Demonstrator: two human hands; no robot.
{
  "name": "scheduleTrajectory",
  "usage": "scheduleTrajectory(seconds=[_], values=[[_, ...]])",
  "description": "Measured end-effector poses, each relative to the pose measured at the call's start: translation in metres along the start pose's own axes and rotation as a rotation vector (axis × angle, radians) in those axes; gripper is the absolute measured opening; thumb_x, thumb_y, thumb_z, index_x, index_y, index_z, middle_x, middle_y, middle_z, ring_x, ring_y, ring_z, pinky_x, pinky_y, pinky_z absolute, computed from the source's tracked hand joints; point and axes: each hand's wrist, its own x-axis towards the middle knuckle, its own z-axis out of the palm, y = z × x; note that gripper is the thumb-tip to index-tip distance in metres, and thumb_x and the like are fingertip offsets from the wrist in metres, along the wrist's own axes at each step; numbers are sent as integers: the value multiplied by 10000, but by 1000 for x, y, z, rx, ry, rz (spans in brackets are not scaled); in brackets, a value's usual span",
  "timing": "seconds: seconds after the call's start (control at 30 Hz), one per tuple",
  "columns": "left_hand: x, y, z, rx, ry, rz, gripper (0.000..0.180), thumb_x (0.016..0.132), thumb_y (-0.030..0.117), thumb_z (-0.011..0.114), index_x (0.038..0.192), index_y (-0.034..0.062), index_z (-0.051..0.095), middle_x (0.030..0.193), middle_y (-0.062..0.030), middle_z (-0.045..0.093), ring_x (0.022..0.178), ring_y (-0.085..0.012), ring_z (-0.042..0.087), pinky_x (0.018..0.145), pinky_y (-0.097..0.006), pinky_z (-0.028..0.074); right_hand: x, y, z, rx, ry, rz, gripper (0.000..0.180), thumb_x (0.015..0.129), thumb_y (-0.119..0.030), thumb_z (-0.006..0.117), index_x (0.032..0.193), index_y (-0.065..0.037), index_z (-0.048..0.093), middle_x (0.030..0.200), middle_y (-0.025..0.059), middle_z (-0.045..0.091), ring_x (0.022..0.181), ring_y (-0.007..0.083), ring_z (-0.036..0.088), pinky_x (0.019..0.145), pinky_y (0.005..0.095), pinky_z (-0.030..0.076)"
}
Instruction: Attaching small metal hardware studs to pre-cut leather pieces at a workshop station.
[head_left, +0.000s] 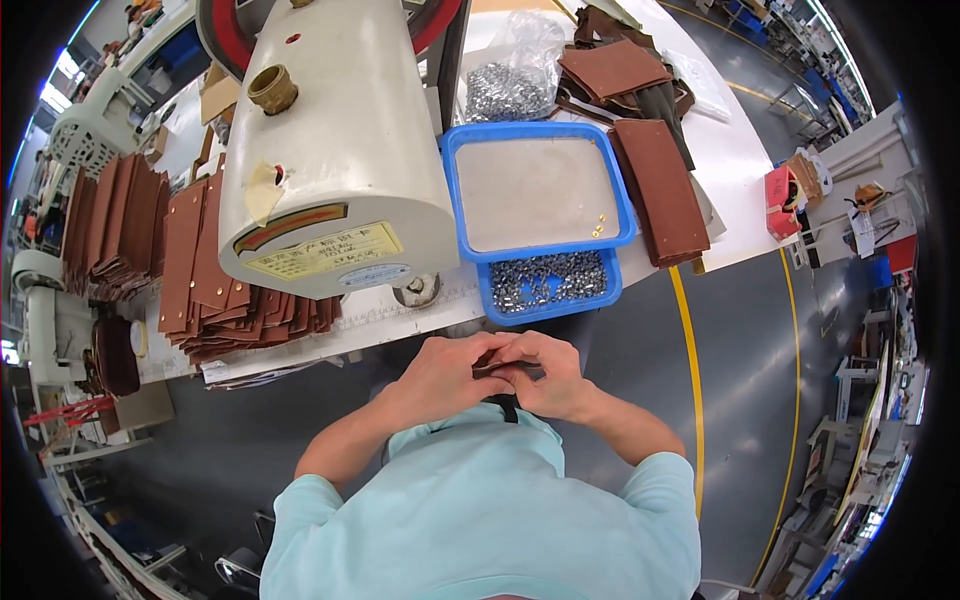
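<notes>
My left hand (438, 378) and my right hand (550, 376) meet in front of my chest, just off the table's near edge. Both are closed, fingertips and thumbs pressed together. A sliver of something dark brown shows between them; the fingers hide most of it, so its kind cannot be made out. Right beyond the hands is a blue tray of small shiny metal fasteners (550, 316). Over its far side lies a larger blue tray (625, 225) with a pale bottom and a few gold-coloured bits (599, 228) in its near right corner.
A white machine (330, 150) stands left of the trays. Brown leather pieces with metal studs (205, 260) and stacked brown panels (125, 225) lie further left. More leather pieces (660, 190) and a clear bag of metal parts (510, 90) lie right and behind. Yellow lines (690, 340) mark the grey floor.
</notes>
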Motion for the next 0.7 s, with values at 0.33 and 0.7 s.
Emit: scheduleTrajectory(seconds=[0.33, 0.7], values=[[9, -3, -6, 10, -77, -81, 466, 818, 136, 820, 1254, 66, 670, 1014, -105, 757, 876, -231, 738, 803, -326, 571, 23, -17, -19, -112, -83, 123, 342, 772, 59, 776, 1098, 5, 688, 933, 140, 742, 818, 270, 757, 857, 387, 620], [-6, 3, -12, 78, -7, 84, 355, 879, 50, 707, 1233, 82, 698, 915, -90, 690, 823, -246, 677, 739, -340, 545, 135, 90, -163, -1092, -82, 542, 97, 769, -62, 769, 858, -22, 764, 851, 237, 730, 840, 403, 729, 790, 479, 588]])
